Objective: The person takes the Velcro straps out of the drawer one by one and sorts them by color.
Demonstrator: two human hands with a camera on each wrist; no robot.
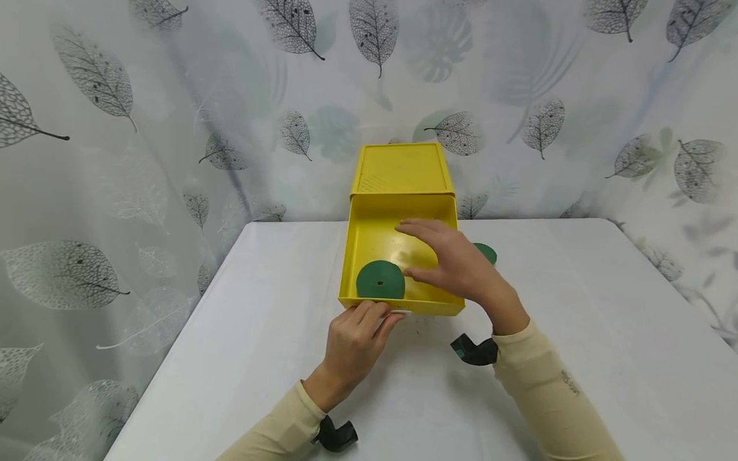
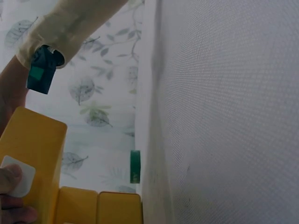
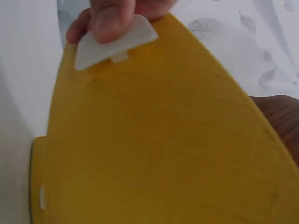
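A yellow box [image 1: 375, 230] stands open, its lid [image 1: 403, 168] laid back at the far side. Inside, a green disc [image 1: 380, 280] with a small centre hole rests by the near wall. My left hand [image 1: 357, 339] grips the box's near edge, with the thumb against the white latch [image 2: 21, 177]. That near end looks raised off the table, as the left wrist view also suggests. Over the right part of the box hovers my right hand [image 1: 455, 259], fingers extended and thumb apart, the thumb tip close to the disc's right edge. Whether it touches the disc, I cannot tell.
Another green disc [image 1: 486, 251] is at the right of the box, partly hidden by my right hand. The white table [image 1: 277, 288] reaches back to a leaf-patterned curtain [image 1: 346, 77]. Black wrist mounts [image 1: 475, 351] hang at both wrists.
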